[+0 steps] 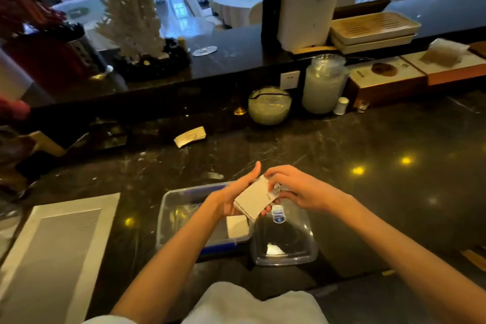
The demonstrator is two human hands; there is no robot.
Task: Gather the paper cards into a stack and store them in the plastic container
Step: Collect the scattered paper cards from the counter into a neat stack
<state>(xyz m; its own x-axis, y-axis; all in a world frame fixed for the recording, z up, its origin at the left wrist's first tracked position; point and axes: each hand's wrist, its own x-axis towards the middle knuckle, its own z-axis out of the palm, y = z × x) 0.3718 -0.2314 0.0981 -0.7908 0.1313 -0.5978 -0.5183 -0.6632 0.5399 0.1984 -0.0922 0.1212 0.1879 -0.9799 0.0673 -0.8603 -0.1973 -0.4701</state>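
A stack of white paper cards [255,198] is held above the dark marble counter. My left hand [231,196] cradles the stack from below, fingers curled under it. My right hand [297,188] pinches the stack's upper right edge. Under the hands sits a clear plastic container [171,218] with blue clips, and a white card [236,226] lies inside it. A clear lid [284,247] with a small blue label lies beside the container on the right. Another small bundle of cards [190,136] lies farther back on the counter.
A grey placemat [57,252] lies at the left. A glass bowl [269,105], a frosted jar [323,84] and boxes [386,81] line the back ledge. A white cloth [252,305] lies at the near edge.
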